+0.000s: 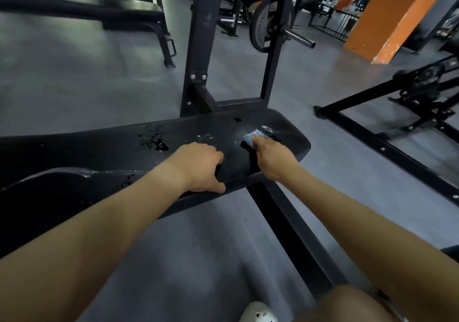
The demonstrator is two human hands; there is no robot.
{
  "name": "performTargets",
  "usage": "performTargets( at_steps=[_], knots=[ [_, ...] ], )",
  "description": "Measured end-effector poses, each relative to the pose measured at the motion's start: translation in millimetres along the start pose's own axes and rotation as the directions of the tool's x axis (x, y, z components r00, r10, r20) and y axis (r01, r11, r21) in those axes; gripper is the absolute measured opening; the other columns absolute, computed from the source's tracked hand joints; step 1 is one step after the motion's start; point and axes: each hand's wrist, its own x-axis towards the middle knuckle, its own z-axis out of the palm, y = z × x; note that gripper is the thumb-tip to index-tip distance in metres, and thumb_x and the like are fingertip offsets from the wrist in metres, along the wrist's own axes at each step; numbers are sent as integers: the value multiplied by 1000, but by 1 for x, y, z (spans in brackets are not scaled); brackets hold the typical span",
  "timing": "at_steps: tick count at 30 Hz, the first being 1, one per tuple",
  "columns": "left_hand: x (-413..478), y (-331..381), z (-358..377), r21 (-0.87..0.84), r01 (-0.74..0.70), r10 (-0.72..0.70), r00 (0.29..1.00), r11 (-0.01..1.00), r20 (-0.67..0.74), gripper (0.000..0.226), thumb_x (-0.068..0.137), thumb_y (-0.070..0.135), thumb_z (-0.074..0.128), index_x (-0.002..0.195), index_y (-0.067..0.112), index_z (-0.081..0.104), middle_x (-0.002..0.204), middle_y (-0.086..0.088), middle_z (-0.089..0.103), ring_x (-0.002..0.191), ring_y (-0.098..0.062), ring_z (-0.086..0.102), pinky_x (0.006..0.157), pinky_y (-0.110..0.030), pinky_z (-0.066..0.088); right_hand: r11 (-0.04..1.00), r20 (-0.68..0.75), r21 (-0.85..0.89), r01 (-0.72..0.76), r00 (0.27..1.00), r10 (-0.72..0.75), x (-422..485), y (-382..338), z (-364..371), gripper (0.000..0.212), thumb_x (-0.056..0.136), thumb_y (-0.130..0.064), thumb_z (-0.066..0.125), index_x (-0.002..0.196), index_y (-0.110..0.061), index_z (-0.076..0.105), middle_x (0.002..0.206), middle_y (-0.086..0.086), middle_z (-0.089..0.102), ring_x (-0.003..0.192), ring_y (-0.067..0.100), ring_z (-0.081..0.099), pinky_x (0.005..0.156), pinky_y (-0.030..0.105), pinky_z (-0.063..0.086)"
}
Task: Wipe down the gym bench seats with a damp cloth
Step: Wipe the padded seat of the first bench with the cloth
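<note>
My left hand rests on the near side of the black padded gym bench. Its knuckles are bent over the top of the pad and its thumb lies along the near edge, so that grip is closed on the pad itself. The fingertips are hidden under the hand.

My right hand is further along, towards the rounded right end of the bench. Its grip is closed narrow around a small light blue cloth, pressing it flat against the pad. Only a crumpled corner of the cloth shows beyond my fingers. Pale wet smears shine on the pad just past the cloth and to its left.

A cluster of water droplets sits on the pad to the left of my left hand, well apart from the cloth. More wet patches gleam along the near edge by my left forearm.

Behind the bench stands a black steel upright frame, and a grey round weight plate hangs on a peg to its right. An orange square pillar rises at the upper right from the grey rubber floor. The toe of a white shoe shows at the bottom edge beside my bare knee.
</note>
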Motion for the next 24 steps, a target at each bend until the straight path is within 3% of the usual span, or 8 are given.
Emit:
performTargets(
  at_steps=[2,4,11,14,16,19,21,24],
  knots=[
    [-1,3,0,10,11,-11,1000,1000,-1,67,75,71,65,123,25,61,113,7,62,101,-20,61,88,-42,56,997,22,22,-79,997,79,9,-2,1,30,98,-13,36,123,-16,52,120,17,58,89,36,55,73,40,39],
    [-1,6,-2,22,29,-29,1000,999,11,68,75,72,66,124,25,60,115,7,61,103,-22,61,88,-42,55,997,48,54,-55,998,52,8,-11,3,28,101,-17,35,123,-13,51,120,18,54,93,38,56,76,42,40],
    [-4,14,-8,34,68,-69,997,997,40,64,78,69,69,127,28,58,115,7,61,103,-20,60,86,-39,53,934,76,207,291,947,-312,-38,-38,3,44,98,-11,43,140,-21,50,140,9,52,125,30,51,95,43,46],
    [-4,12,-7,20,59,-60,997,998,39,68,80,68,68,133,27,55,124,5,60,111,-22,58,89,-39,51,951,27,194,240,968,-250,-38,-26,-2,47,99,-11,42,142,-31,50,147,4,51,129,27,52,102,41,45],
    [-5,11,-4,11,49,-49,998,999,27,68,81,68,67,133,26,55,124,4,60,111,-22,59,90,-39,52,986,-1,130,109,994,-110,-27,-7,-3,51,97,-8,44,138,-37,48,145,3,51,125,26,56,94,39,46],
    [-1,10,-5,75,9,-10,1000,997,18,63,84,69,61,128,23,58,118,3,62,105,-22,61,89,-39,52,990,-15,76,-118,993,119,-17,12,1,43,93,-5,43,131,-23,50,131,10,54,118,33,56,86,40,45],
    [7,13,-11,133,4,-5,1000,991,2,63,89,74,51,123,22,61,116,1,63,106,-24,62,87,-37,47,985,-23,103,-139,990,143,-18,1,4,33,95,-8,40,125,-15,51,127,12,53,117,36,53,87,42,41],
    [24,21,-17,172,8,-2,999,985,-36,74,88,84,38,118,21,65,116,-3,64,111,-27,60,95,-43,42,987,-56,158,-17,998,27,-23,-20,9,18,100,-19,37,111,-18,51,111,8,56,102,33,57,78,40,42]
  ],
)
